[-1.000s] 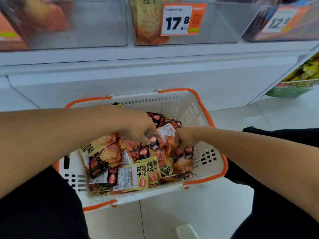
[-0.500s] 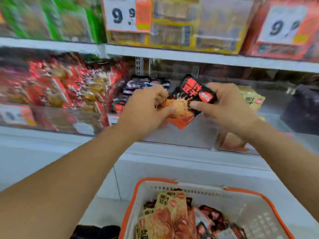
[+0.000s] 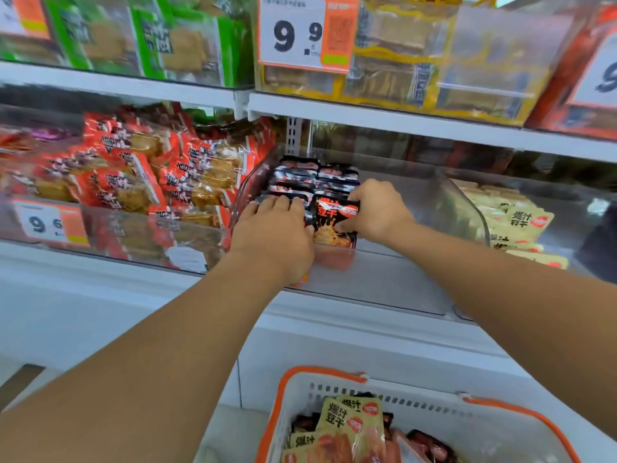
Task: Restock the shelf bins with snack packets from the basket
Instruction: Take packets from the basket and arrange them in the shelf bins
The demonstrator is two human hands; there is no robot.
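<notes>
Both my hands reach into a clear shelf bin (image 3: 417, 285) on the middle shelf. My right hand (image 3: 375, 212) pinches a black and orange snack packet (image 3: 334, 220) upright at the front of a row of like black packets (image 3: 310, 178). My left hand (image 3: 277, 228) lies over the packets just left of it, fingers bent over their tops; what is under the palm is hidden. Below, the white basket with orange rim (image 3: 320, 374) holds several yellow and dark packets (image 3: 354, 426).
To the left, a bin is piled with red packets (image 3: 133, 175). Yellow packets (image 3: 514, 222) fill the bin to the right. The shelf above carries green and yellow packs behind a 9.9 price tag (image 3: 300, 31). The right half of the middle bin is bare.
My hands lifted packets out of the basket, raised them to the shelf, and now set them into the middle bin. The view has tilted up from the basket to the shelves.
</notes>
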